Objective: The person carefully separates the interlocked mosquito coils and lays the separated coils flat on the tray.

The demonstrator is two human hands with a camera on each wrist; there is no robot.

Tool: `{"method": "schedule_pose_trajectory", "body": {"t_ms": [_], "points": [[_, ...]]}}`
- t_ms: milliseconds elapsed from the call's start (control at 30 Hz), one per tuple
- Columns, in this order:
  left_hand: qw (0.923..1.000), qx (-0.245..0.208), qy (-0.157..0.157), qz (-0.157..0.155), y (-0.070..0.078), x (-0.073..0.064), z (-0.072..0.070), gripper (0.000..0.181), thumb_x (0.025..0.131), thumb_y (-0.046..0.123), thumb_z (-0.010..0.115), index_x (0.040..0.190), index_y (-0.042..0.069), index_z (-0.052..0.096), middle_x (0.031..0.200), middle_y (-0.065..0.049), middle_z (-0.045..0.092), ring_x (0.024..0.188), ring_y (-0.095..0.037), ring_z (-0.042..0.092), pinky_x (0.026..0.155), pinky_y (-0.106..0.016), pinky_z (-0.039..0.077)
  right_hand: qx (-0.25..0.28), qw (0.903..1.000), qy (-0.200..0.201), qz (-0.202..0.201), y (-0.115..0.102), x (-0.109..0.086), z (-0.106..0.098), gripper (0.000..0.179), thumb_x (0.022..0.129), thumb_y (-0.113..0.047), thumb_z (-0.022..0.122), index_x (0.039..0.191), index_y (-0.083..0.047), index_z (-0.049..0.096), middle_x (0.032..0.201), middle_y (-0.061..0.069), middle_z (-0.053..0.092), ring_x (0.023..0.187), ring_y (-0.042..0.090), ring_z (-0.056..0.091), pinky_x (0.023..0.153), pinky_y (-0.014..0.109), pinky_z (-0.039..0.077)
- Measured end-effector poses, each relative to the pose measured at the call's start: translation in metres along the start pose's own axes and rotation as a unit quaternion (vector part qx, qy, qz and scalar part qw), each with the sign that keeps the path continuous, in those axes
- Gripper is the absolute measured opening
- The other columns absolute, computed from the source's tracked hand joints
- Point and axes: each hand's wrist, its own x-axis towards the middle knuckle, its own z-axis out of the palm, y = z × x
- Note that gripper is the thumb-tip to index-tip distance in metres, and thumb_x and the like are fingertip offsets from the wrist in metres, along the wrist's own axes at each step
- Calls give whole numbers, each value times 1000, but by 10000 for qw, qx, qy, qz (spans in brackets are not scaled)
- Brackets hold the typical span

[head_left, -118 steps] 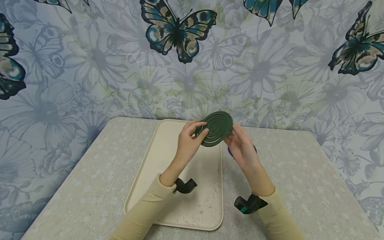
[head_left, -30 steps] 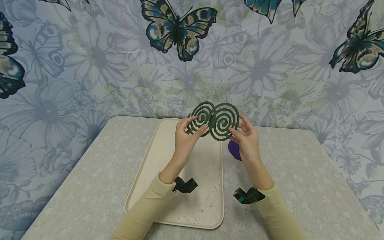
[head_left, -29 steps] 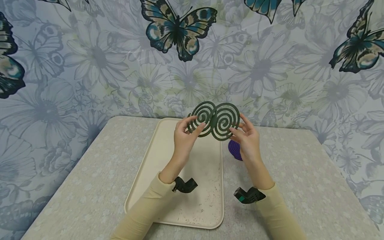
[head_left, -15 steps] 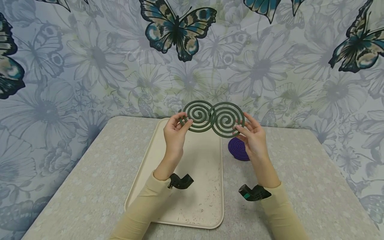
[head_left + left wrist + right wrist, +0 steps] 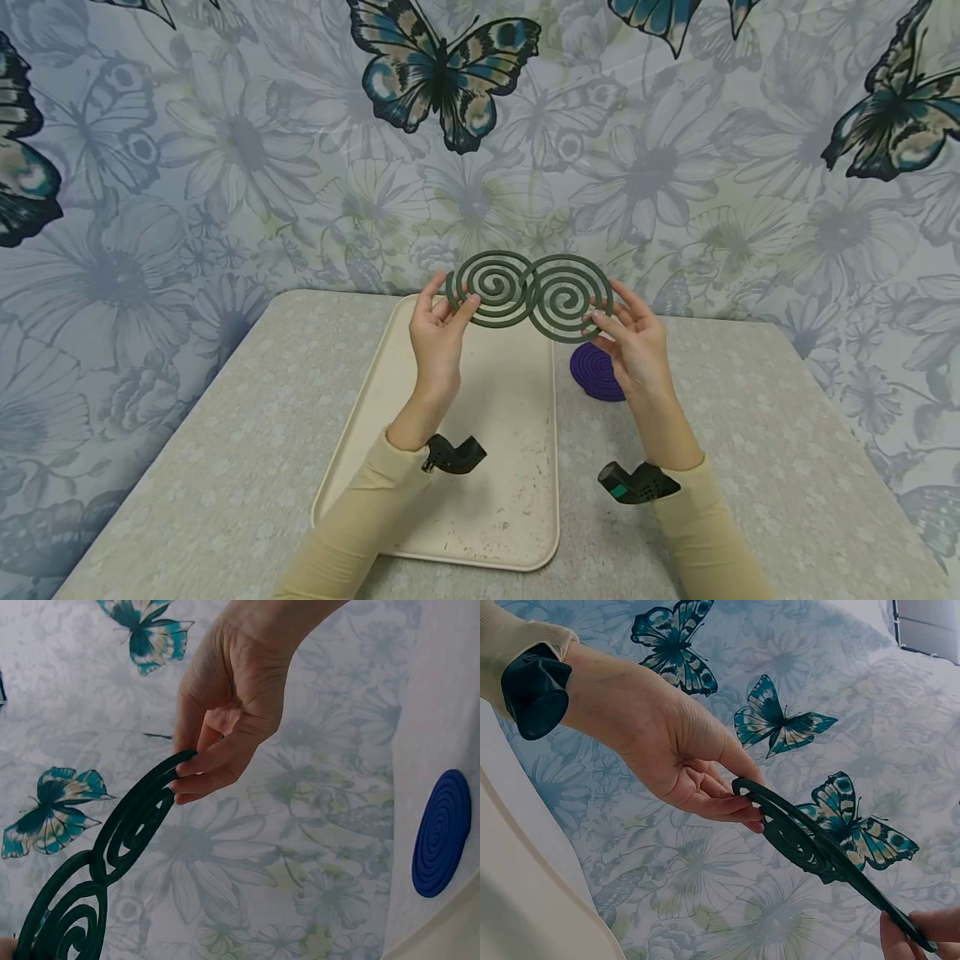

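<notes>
Two green mosquito coils are held up in the air above the tray's far end, spread side by side and overlapping in the middle. My left hand pinches the outer edge of the left coil between thumb and fingers. At the other end, my right hand pinches the right coil, its thumb on the near face. From the side, the left wrist view has the pair of coils slanting between the hands. A purple coil lies on the table, partly behind the right hand.
Beneath the left arm lies a cream tray with dark crumbs scattered over its near right part. The table has a pale patterned cover. A butterfly-print cloth hangs right behind it.
Stacked as one disc at first, the green coils have slid sideways into two spirals. Both hands have moved apart, showing more of the purple coil. Over the last half second, almost nothing shifts.
</notes>
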Motion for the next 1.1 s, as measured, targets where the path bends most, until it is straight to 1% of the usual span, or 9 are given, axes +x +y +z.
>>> {"method": "schedule_pose_trajectory", "body": {"t_ms": [100, 167, 300, 400, 467, 600, 767, 967, 1100], "points": [[9999, -12, -109, -131, -1, -2, 2, 62, 88, 7, 67, 143, 14, 40, 124, -18, 63, 107, -12, 64, 92, -19, 51, 52, 10000, 20, 0, -1, 0, 1, 60, 88, 13, 56, 143, 1, 37, 92, 3, 64, 72, 12, 68, 59, 21, 57], [9996, -60, -197, -187, -1, -4, 3, 65, 88, 7, 67, 145, 15, 37, 125, -18, 62, 106, -11, 65, 91, -19, 52, 86, 10000, 38, 6, -1, 0, 2, 57, 88, 13, 56, 141, -1, 40, 92, 3, 64, 72, 12, 68, 59, 20, 57], [9990, -383, -208, -61, -2, -7, 6, 74, 86, 1, 67, 149, 18, 30, 119, -20, 63, 90, -8, 68, 84, -21, 55, 166, 9998, 106, -47, -2, -1, 3, 50, 88, 11, 57, 135, -3, 45, 91, 4, 64, 71, 12, 68, 59, 19, 57], [9983, -562, -95, 96, -2, -9, 7, 79, 84, -3, 67, 149, 19, 28, 110, -15, 65, 76, -7, 68, 77, -22, 57, 124, 9999, 55, -100, -3, -4, 5, 52, 90, 8, 56, 139, -2, 42, 91, 3, 66, 71, 12, 69, 61, 19, 57], [9984, -541, -36, 146, -3, -9, 7, 78, 84, -4, 68, 149, 18, 30, 106, -11, 67, 72, -7, 67, 75, -21, 57, 45, 9999, -32, -106, -3, -6, 7, 57, 91, 6, 55, 144, -3, 36, 93, 2, 68, 72, 11, 70, 64, 20, 58], [9990, -418, 39, 139, -3, -9, 7, 76, 84, -2, 69, 148, 17, 32, 105, -11, 69, 74, -6, 68, 77, -21, 57, -271, 9994, -191, -51, -1, -10, 11, 67, 91, 8, 54, 150, -9, 27, 95, 1, 71, 76, 11, 72, 69, 24, 58], [9993, -340, 12, 122, -2, -9, 6, 74, 84, 1, 69, 148, 17, 33, 103, -10, 70, 76, -7, 69, 78, -22, 57, -524, 9981, -317, -10, -2, -11, 12, 74, 91, 11, 53, 152, -13, 21, 93, -1, 72, 78, 11, 72, 68, 24, 58], [9991, -321, -263, 73, 2, -6, 2, 72, 85, -2, 67, 147, 15, 35, 97, 0, 71, 75, -6, 70, 75, -20, 57, -303, 9977, -604, -35, -9, -8, 4, 73, 91, 12, 50, 153, -10, 18, 90, 0, 72, 78, 12, 72, 65, 24, 59], [9990, -173, -419, 65, 5, -1, -1, 71, 86, -2, 66, 147, 13, 35, 93, 2, 70, 75, -5, 70, 75, -19, 57, -123, 9967, -806, 57, -14, -8, 0, 73, 91, 13, 49, 153, -9, 16, 89, 1, 72, 83, 11, 72, 63, 24, 59]]}}
